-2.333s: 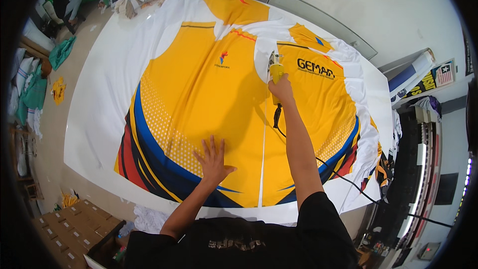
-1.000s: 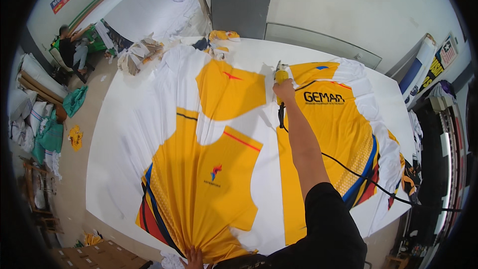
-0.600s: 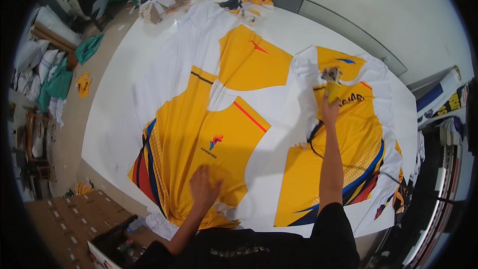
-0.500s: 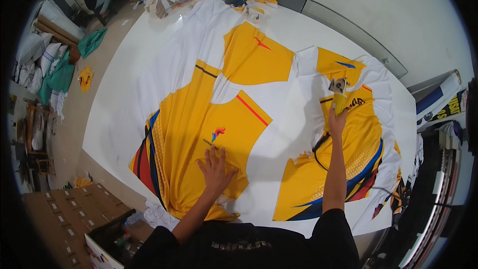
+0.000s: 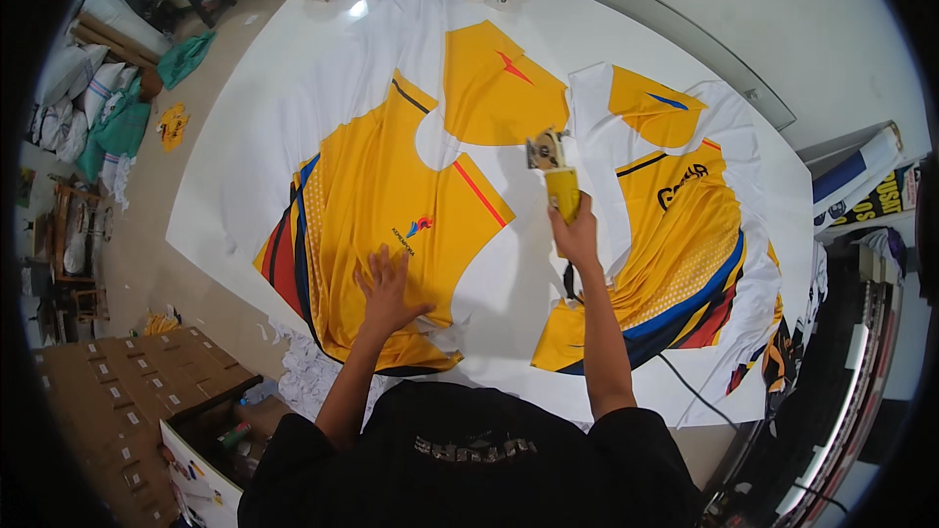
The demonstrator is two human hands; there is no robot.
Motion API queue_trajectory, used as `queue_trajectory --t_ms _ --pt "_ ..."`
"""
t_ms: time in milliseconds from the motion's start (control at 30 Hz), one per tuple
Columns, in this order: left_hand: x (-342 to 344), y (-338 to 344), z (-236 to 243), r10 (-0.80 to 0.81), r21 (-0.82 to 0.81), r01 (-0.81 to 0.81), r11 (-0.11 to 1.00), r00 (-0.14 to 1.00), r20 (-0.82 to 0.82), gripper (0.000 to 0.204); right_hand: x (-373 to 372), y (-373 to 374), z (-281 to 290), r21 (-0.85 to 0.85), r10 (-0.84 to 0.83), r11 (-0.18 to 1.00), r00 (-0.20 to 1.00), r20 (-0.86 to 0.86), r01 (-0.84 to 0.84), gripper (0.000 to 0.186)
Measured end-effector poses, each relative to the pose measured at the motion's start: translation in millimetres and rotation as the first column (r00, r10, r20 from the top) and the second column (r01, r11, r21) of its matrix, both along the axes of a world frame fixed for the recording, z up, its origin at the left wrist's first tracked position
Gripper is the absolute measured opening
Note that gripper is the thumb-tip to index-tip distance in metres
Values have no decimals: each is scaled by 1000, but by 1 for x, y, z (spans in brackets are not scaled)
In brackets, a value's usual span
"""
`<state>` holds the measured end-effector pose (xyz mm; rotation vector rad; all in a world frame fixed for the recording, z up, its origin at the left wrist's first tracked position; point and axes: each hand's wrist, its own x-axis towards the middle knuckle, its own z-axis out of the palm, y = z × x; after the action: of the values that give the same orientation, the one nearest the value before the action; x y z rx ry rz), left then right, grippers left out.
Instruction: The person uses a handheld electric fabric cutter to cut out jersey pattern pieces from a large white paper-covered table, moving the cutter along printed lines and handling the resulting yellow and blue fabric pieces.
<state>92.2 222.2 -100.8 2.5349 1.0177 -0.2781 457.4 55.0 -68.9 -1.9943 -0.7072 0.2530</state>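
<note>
Head view, yellow tool (image 5: 562, 188), inside right grip (image 5: 578, 235)

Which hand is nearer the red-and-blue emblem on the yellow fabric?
Left. The left hand is spread over the yellow fabric, just below and slightly left of the emblem; the right hand, gripping the yellow tool, is farther to its right.

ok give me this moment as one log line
left hand: spread on yellow fabric | right hand: gripping yellow corded tool | cord: runs right
</note>
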Motion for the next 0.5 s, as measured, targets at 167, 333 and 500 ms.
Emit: queue_trajectory --t_ms 167,333,500 --pt "1 13 -1 -64 111 48 993 987 145 120 4 58 -19 -35 13 999 992 -125 -17 55" --pt "-35 1 9 -18 16 16 1000 993 116 127 29 71 -39 -94 -94 991 996 -5 93 56" --pt "-87 -36 9 -30 -99 25 995 999 -45 140 19 22 -22 -105 -152 982 988 24 154 60"
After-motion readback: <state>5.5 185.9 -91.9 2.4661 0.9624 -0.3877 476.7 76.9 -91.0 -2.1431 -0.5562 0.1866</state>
